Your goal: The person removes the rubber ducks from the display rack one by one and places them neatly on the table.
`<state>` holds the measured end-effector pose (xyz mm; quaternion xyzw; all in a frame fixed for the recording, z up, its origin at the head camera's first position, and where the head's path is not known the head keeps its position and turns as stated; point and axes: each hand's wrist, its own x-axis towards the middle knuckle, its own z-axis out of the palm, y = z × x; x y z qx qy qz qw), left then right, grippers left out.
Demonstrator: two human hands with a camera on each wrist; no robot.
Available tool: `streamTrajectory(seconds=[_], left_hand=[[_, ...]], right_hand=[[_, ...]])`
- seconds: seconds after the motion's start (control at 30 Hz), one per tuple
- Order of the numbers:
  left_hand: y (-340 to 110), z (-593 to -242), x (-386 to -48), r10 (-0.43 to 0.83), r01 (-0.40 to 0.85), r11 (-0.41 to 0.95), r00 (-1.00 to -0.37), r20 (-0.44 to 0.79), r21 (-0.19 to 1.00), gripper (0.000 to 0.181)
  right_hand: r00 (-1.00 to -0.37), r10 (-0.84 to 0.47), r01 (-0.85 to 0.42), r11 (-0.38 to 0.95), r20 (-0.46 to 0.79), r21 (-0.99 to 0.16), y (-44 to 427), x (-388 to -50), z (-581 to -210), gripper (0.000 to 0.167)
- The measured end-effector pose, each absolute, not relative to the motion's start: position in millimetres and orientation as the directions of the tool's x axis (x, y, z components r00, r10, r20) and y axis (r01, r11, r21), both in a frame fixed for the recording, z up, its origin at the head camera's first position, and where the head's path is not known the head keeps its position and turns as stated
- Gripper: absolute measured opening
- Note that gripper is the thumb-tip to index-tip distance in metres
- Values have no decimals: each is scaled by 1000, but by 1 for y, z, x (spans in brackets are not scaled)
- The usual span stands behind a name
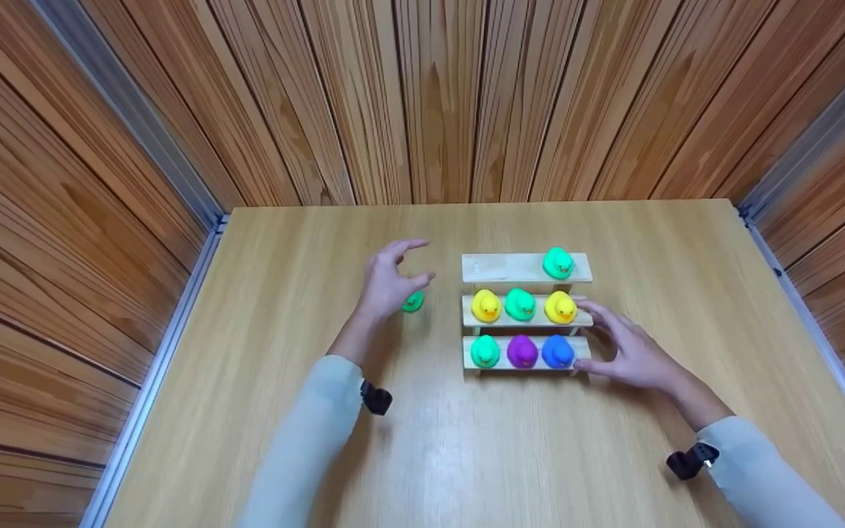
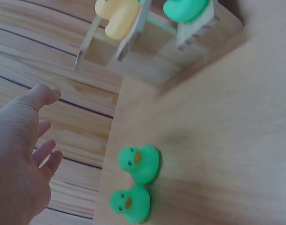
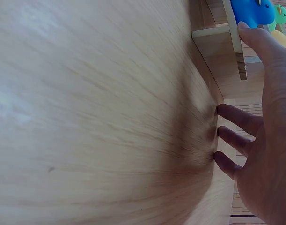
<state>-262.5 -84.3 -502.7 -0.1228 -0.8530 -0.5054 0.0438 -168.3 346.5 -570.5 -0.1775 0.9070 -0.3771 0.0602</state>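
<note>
My left hand (image 1: 386, 284) hovers left of a three-tier wooden stand (image 1: 499, 268), its thumb and fingers apart with nothing between them. Two green rubber ducks (image 2: 142, 164) sit side by side on the table near that hand; in the head view one green duck (image 1: 413, 301) shows partly behind it, the other is hidden. At the stand's right end is my right hand (image 1: 635, 353), fingers spread. Its thumb touches the lowest tier beside a blue duck (image 1: 558, 352), and a fingertip reaches the middle tier by a yellow duck (image 1: 561, 307).
A green duck (image 1: 558, 263) stands at the right of the top tier. The middle tier also bears a yellow duck (image 1: 486, 306) and a green duck (image 1: 520, 304). Below are a green duck (image 1: 485, 352) and a purple duck (image 1: 522, 352). Wooden walls (image 1: 437, 103) enclose the table (image 1: 422, 455).
</note>
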Motion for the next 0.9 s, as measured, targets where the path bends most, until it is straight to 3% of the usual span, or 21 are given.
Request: streamTrajectory(seconds=[0.9], left_hand=[[6, -469, -266, 295, 247, 417, -947, 126, 875, 56]], right_hand=[[-934, -358, -258, 672, 0, -694, 347, -169, -569, 100]])
